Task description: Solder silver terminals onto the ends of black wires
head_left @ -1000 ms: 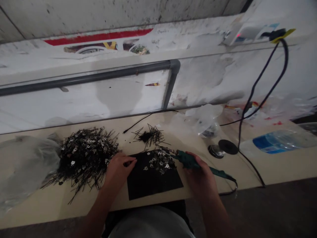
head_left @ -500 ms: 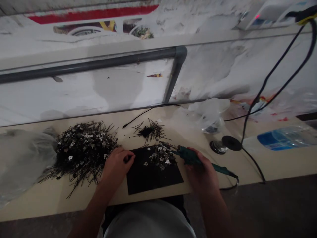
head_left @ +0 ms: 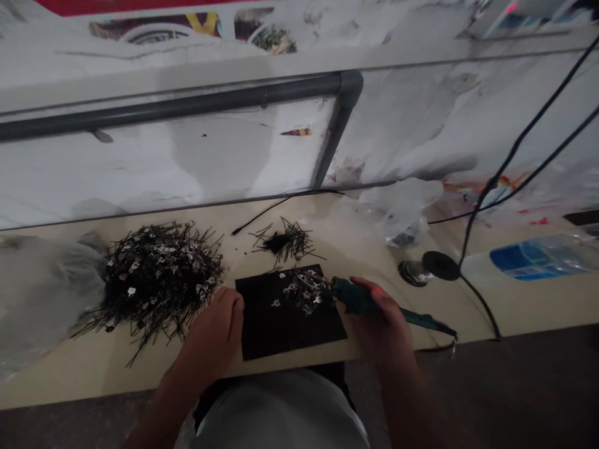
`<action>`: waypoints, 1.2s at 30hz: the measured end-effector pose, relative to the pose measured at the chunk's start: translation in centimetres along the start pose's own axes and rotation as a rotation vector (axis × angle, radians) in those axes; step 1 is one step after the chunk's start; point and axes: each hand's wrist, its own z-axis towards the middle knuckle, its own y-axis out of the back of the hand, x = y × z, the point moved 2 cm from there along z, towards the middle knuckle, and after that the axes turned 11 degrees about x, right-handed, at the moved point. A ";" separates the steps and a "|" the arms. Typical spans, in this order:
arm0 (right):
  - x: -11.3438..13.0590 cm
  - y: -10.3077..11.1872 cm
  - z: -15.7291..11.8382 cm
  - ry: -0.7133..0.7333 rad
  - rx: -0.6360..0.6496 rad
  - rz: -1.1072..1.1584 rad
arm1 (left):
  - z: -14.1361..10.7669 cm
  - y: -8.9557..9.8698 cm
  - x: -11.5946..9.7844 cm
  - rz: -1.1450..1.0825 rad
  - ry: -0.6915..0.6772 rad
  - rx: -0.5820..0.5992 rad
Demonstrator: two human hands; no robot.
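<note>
My right hand (head_left: 386, 324) is wrapped round the green handle of a soldering iron (head_left: 358, 296), whose front end points left over the black mat (head_left: 290, 337). Under that end lies a small heap of metal tabs (head_left: 304, 290) on the mat. My left hand (head_left: 218, 327) is closed at the mat's left edge, its fingers curled together; whatever they may hold is hidden. Just left of it spreads a large pile of black wires with metal tabs (head_left: 161, 274).
Behind the mat lies a smaller bunch of black wires (head_left: 283, 240). A solder spool (head_left: 428, 269) and a plastic bottle (head_left: 538, 257) are to the right. Clear plastic bags (head_left: 402, 206) rest by the wall, and a cloudy bag (head_left: 44, 299) sits far left. Black cables (head_left: 496, 174) hang at right.
My left hand has drawn back a little to the left and down, its fingers more turned in. The iron stays in my right hand. The whole view has shifted slightly.
</note>
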 end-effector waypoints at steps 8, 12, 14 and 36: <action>0.1 0.6 -0.1 0.029 0.016 -0.044 | -1.6 -2.8 0.9 -0.030 -0.113 -0.219; -0.4 0.4 -1.2 0.033 0.034 -0.130 | -1.9 -3.9 1.6 -0.029 -0.195 -0.259; -0.8 0.7 -2.1 0.070 0.015 -0.192 | -2.3 -4.3 2.0 0.002 -0.229 -0.250; 1.3 -4.0 -7.1 0.650 0.383 -1.129 | -1.2 -5.4 1.2 0.016 -0.172 -0.183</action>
